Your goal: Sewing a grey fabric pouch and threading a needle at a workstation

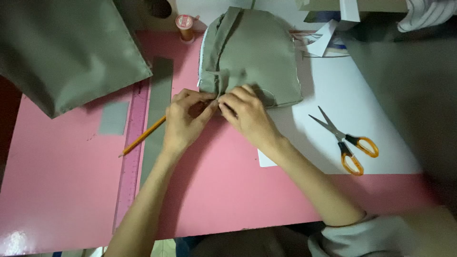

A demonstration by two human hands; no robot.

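Observation:
A rounded grey-green fabric piece [254, 52] with a folded strip down its left side lies on the pink table [62, 181]. My left hand [185, 119] and my right hand [245, 114] meet at its near edge, fingertips pinching the fabric's lower left corner. Whether a pin or needle sits between the fingers cannot be told.
Orange-handled scissors [345, 140] lie on a white sheet [347, 95] to the right. A yellow pencil [143, 135], a pink ruler [131, 157] and a grey fabric strip [157, 109] lie left of my hands. A big grey-green cloth [62, 47] covers the far left; a thread spool [185, 26] stands behind. A gloved hand [426, 12] shows top right.

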